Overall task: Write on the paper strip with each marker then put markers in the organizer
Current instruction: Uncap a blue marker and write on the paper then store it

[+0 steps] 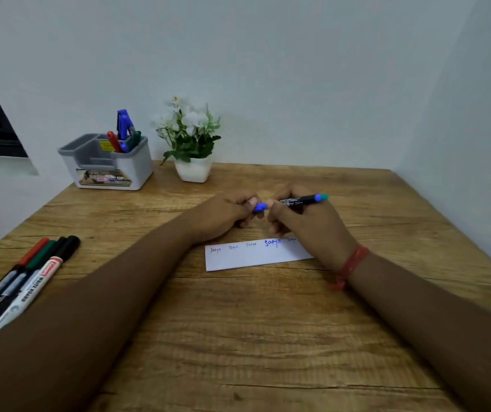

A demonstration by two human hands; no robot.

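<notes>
We hold a blue marker point(300, 200) over the tabletop's middle — our right hand point(303, 224) curls round its barrel, our left hand point(226, 215) pinches its cap point(259, 207); the paper strip point(253, 257) lies beneath; the organizer point(107, 162) sits at the far-left corner — four markers point(27, 281) by the left edge.

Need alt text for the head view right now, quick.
Both hands hold a blue marker over a wooden table: left hand pinches its cap, right hand grips the barrel, above a written-on paper strip. Organizer back left, four markers lying left.
</notes>
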